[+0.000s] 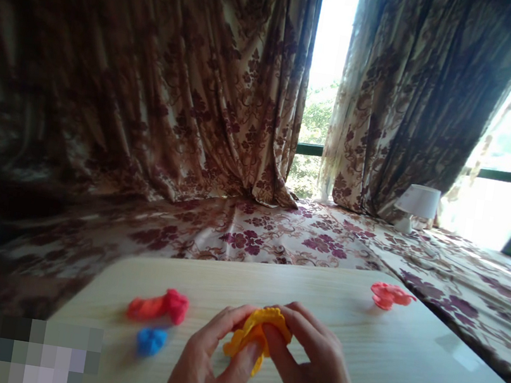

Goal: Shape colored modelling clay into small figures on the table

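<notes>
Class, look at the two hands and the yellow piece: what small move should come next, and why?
Probably a gentle pinch of the yellow piece: the left hand and the right hand both hold it, thumbs resting on its near side, and its rim looks wavy, so light pressure seems wiser than a hard squeeze.
</notes>
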The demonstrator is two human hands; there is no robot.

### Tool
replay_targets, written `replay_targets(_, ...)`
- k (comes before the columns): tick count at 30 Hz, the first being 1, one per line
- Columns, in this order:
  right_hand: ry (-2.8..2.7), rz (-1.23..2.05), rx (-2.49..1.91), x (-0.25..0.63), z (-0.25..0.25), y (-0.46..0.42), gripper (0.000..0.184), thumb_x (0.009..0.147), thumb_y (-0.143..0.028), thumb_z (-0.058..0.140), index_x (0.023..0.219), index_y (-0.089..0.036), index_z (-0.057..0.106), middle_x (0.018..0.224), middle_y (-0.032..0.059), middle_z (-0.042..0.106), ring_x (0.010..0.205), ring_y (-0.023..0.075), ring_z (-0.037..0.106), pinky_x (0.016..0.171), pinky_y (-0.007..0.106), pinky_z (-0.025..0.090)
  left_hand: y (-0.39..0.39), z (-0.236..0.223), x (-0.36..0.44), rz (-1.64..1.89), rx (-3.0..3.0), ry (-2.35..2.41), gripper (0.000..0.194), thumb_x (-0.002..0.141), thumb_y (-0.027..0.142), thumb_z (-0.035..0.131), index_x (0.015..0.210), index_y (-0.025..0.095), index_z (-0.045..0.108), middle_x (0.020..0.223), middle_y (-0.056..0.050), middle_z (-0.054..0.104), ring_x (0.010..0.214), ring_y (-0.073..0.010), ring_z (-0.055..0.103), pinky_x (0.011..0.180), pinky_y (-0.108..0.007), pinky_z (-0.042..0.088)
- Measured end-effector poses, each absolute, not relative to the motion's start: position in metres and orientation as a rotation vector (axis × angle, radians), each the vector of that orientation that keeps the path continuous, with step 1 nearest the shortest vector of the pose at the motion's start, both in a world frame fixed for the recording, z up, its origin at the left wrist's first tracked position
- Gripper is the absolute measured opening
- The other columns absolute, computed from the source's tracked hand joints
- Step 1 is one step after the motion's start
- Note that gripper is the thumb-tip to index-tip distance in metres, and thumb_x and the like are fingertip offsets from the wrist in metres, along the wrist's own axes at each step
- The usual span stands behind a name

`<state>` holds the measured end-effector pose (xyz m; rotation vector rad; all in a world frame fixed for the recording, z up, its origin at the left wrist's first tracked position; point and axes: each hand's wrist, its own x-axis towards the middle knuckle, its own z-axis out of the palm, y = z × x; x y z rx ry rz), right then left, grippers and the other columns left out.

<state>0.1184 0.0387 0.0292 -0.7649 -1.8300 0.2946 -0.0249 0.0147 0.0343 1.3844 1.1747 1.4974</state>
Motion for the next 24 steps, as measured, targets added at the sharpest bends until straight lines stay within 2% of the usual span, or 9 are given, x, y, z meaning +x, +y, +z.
replay_targets(2, -1.842, 0.290, -0.790, 0.120, 0.030, 0.040, 0.012, 0.087, -0.013, 0.052, 0.083, -0.019, 0.062, 0.072, 0.0004, 0.058, 0.062, 0.0107, 0.055, 0.057, 0.020, 0.045, 0.014, 0.040, -0.023, 1.425, 1.117, 1.042, 0.031, 0.073, 0.037, 0.066, 0.097, 0.019, 0.071, 0.095, -0.007, 0.072, 0.091, -0.0229, 0.064, 0.083, -0.030, 0.049)
replay_targets(4, -1.873, 0.249, -0.803, 0.123, 0.031, 0.040, 0.011, 0.087, -0.016, 0.052, 0.085, -0.019, 0.063, 0.073, 0.0008, 0.058, 0.063, 0.0113, 0.056, 0.058, 0.021, 0.046, 0.014, 0.044, -0.022, 1.350, 0.933, 0.902, 0.034, 0.075, 0.041, 0.064, 0.096, 0.016, 0.071, 0.093, -0.008, 0.073, 0.090, -0.0230, 0.065, 0.080, -0.031, 0.050)
replay_targets(5, -1.876, 0.220, -0.811, 0.124, 0.031, 0.039, 0.011, 0.087, -0.017, 0.053, 0.091, -0.019, 0.063, 0.077, 0.0019, 0.060, 0.065, 0.0120, 0.057, 0.059, 0.021, 0.048, 0.015, 0.045, -0.022, 1.321, 0.869, 0.851, 0.035, 0.075, 0.042, 0.064, 0.096, 0.015, 0.071, 0.092, -0.009, 0.073, 0.089, -0.0228, 0.065, 0.077, -0.030, 0.051)
replay_targets(9, -1.854, 0.064, -0.794, 0.129, 0.035, 0.034, 0.038, 0.086, -0.017, 0.054, 0.124, -0.020, 0.050, 0.098, 0.0080, 0.061, 0.080, 0.0159, 0.060, 0.069, 0.027, 0.051, 0.018, 0.042, -0.022, 1.294, 0.636, 0.826, 0.029, 0.076, 0.037, 0.066, 0.095, 0.014, 0.069, 0.093, -0.010, 0.072, 0.081, -0.0190, 0.066, 0.064, -0.026, 0.052)
replay_targets(14, -2.121, 0.023, -0.768, 0.122, 0.033, 0.029, 0.029, 0.086, -0.010, 0.046, 0.111, -0.021, 0.057, 0.076, 0.0037, 0.062, 0.063, 0.0151, 0.056, 0.056, 0.025, 0.044, 0.025, 0.038, -0.024, 1.318, 0.512, 0.772, 0.020, 0.081, 0.030, 0.061, 0.092, 0.015, 0.068, 0.086, -0.006, 0.072, 0.076, -0.0139, 0.066, 0.066, -0.022, 0.052)
replay_targets(18, -2.164, -0.029, -0.866, 0.118, 0.028, 0.031, 0.024, 0.087, -0.012, 0.042, 0.103, -0.019, 0.059, 0.071, 0.0031, 0.062, 0.060, 0.0145, 0.054, 0.054, 0.023, 0.040, 0.027, 0.034, -0.025, 1.336, 0.507, 0.767, 0.026, 0.078, 0.039, 0.063, 0.084, 0.015, 0.070, 0.076, -0.005, 0.073, 0.068, -0.0129, 0.066, 0.064, -0.021, 0.051)
replay_targets(21, -2.214, -0.023, -0.857, 0.119, 0.027, 0.031, 0.024, 0.088, -0.013, 0.041, 0.106, -0.019, 0.056, 0.071, 0.0026, 0.061, 0.059, 0.0146, 0.053, 0.054, 0.023, 0.039, 0.024, 0.033, -0.024, 1.401, 0.621, 0.801, 0.020, 0.072, 0.033, 0.070, 0.084, 0.016, 0.071, 0.073, -0.002, 0.073, 0.067, -0.0126, 0.065, 0.064, -0.021, 0.049)
replay_targets(24, -2.263, 0.052, -0.851, 0.120, 0.029, 0.030, 0.024, 0.089, -0.014, 0.040, 0.109, -0.019, 0.054, 0.073, 0.0029, 0.061, 0.060, 0.0145, 0.054, 0.054, 0.023, 0.040, 0.019, 0.035, -0.023, 1.394, 0.700, 0.812, 0.024, 0.070, 0.033, 0.072, 0.087, 0.016, 0.073, 0.078, -0.004, 0.074, 0.074, -0.0161, 0.066, 0.070, -0.025, 0.049)
